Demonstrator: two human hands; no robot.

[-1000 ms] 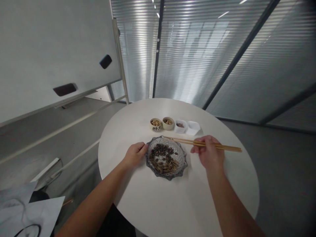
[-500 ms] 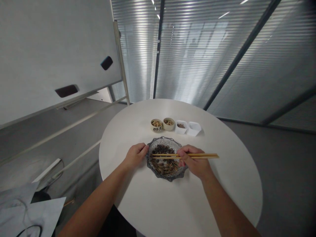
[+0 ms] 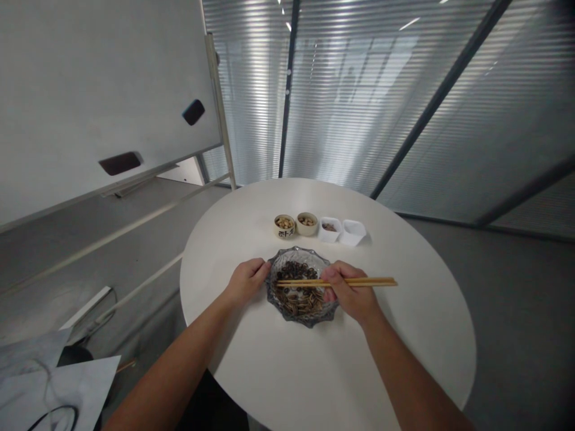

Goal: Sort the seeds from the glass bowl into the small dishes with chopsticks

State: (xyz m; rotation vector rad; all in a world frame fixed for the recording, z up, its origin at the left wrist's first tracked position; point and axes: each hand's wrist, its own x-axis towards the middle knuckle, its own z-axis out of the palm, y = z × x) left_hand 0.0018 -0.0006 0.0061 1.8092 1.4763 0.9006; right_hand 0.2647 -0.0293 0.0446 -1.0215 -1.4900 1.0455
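A scalloped glass bowl (image 3: 309, 322) holds dark seeds (image 3: 297, 270) at its back and striped brown seeds (image 3: 300, 304) at its front. My left hand (image 3: 246, 280) grips the bowl's left rim between thumb and fingers. In my right hand (image 3: 350, 290) is a pair of wooden chopsticks (image 3: 372, 281), held over the bowl's right side. Their tips lie close together among the seeds at the bowl's left inner side; whether anything is pinched between them is too small to tell.
Behind the bowl, a row on the round white table (image 3: 233, 221) has two round cups of nuts (image 3: 284, 233) (image 3: 307, 231), a white dish (image 3: 330, 236) with small brown pieces and another white dish (image 3: 353, 239). A whiteboard (image 3: 112, 90) stands at the left.
The chopsticks have closed, their tips coming together at the bowl's left side. My left hand keeps its place on the rim.
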